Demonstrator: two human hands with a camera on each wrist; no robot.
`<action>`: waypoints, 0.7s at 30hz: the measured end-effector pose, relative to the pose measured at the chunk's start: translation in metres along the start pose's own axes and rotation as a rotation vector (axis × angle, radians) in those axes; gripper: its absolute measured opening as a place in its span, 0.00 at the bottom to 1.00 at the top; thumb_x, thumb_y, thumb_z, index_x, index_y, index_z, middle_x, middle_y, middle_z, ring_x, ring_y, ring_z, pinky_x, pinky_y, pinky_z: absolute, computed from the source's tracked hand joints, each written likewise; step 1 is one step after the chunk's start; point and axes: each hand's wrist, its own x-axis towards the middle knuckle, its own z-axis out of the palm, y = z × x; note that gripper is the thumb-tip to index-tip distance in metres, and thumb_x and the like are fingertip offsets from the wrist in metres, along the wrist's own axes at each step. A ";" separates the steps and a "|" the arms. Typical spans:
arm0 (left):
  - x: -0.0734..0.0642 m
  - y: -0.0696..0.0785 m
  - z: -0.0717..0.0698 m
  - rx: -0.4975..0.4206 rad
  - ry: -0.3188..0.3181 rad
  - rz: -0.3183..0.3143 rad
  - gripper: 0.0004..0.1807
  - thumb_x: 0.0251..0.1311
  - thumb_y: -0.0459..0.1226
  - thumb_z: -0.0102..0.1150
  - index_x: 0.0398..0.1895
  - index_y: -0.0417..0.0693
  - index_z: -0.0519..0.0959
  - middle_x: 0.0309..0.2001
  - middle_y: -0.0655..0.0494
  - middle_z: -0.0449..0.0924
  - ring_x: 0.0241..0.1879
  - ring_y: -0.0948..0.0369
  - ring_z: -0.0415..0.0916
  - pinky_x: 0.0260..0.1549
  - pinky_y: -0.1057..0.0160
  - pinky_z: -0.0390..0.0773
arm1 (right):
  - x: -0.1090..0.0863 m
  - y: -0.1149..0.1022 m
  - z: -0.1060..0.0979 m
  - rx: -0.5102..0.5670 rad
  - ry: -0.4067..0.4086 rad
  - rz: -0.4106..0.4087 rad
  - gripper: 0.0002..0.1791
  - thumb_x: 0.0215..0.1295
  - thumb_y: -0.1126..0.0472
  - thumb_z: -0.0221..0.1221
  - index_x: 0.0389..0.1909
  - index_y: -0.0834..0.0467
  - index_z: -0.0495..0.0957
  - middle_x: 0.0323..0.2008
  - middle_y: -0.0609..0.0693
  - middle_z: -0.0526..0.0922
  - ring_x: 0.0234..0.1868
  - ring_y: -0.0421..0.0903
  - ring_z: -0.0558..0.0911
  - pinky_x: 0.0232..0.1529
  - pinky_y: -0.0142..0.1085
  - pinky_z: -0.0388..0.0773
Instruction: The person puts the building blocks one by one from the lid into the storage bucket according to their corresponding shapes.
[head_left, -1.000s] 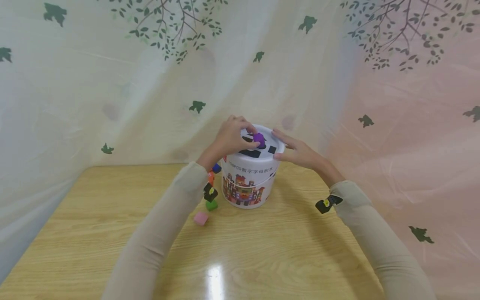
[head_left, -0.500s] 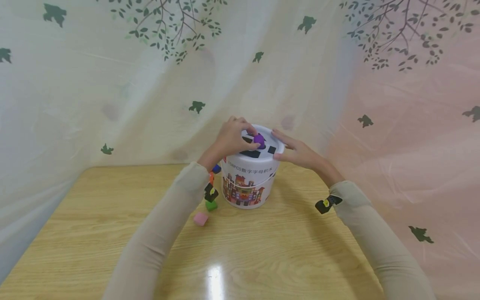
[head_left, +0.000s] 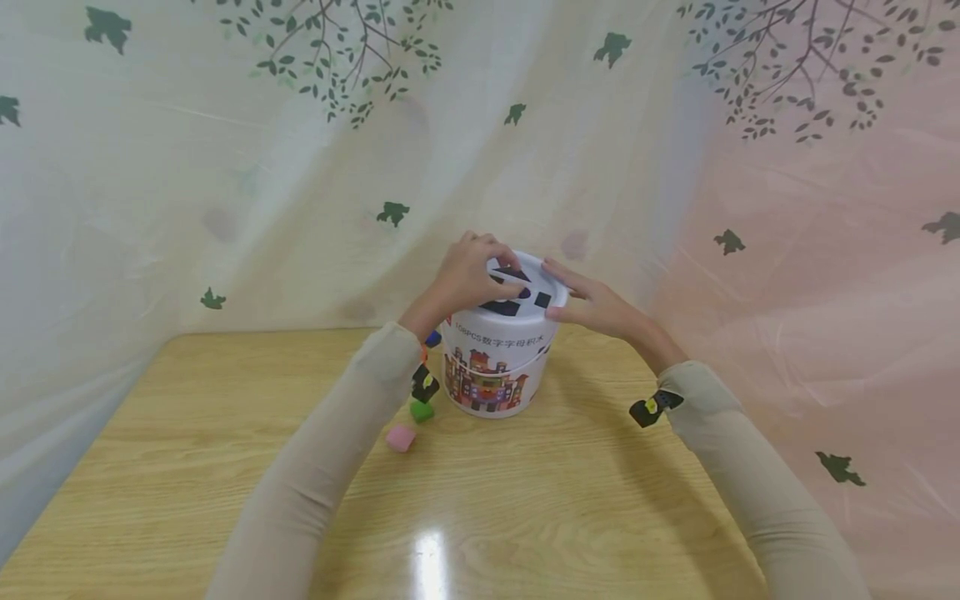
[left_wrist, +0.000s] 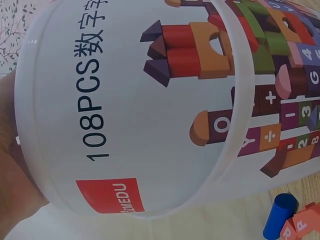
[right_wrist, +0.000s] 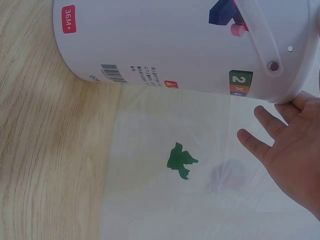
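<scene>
A white lidded block bucket [head_left: 491, 371] stands upright on the table, castle picture facing me. Its lid [head_left: 534, 271] has several shaped holes. Over the lid, my left hand [head_left: 472, 273] has its thumb and bent fingers spread apart at the round hole, where a dark purple spot shows low down. In the left wrist view the bucket's printed wall hides most of that hand. My right hand [head_left: 594, 304] rests at the right of the lid's rim, thumb in front and fingers behind. Its outstretched fingers [right_wrist: 270, 122] touch the rim in the right wrist view.
Left of the bucket lie a pink block [head_left: 401, 437], a green block [head_left: 422, 411], and a blue cylinder [left_wrist: 280, 216] beside orange blocks [left_wrist: 307, 220] with letters. The wooden table [head_left: 525, 508] ends at a leaf-patterned curtain [head_left: 315, 208].
The purple block between my left thumb and fingers has sunk into the round hole, leaving only a dark purple spot. My right hand stays at the rim.
</scene>
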 end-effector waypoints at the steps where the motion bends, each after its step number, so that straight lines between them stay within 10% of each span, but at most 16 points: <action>1: 0.000 0.000 0.000 -0.002 0.005 0.008 0.20 0.57 0.50 0.72 0.50 0.53 0.85 0.52 0.54 0.81 0.56 0.54 0.68 0.60 0.51 0.69 | 0.000 0.000 0.000 -0.002 -0.002 0.002 0.46 0.70 0.44 0.61 0.82 0.39 0.47 0.83 0.41 0.41 0.81 0.61 0.53 0.73 0.67 0.57; 21: -0.013 -0.010 -0.001 0.005 0.088 0.092 0.24 0.58 0.51 0.70 0.55 0.54 0.84 0.60 0.52 0.79 0.62 0.52 0.67 0.65 0.47 0.67 | 0.001 0.001 0.000 -0.005 0.006 -0.001 0.45 0.70 0.44 0.61 0.81 0.38 0.48 0.83 0.42 0.41 0.81 0.61 0.54 0.73 0.67 0.57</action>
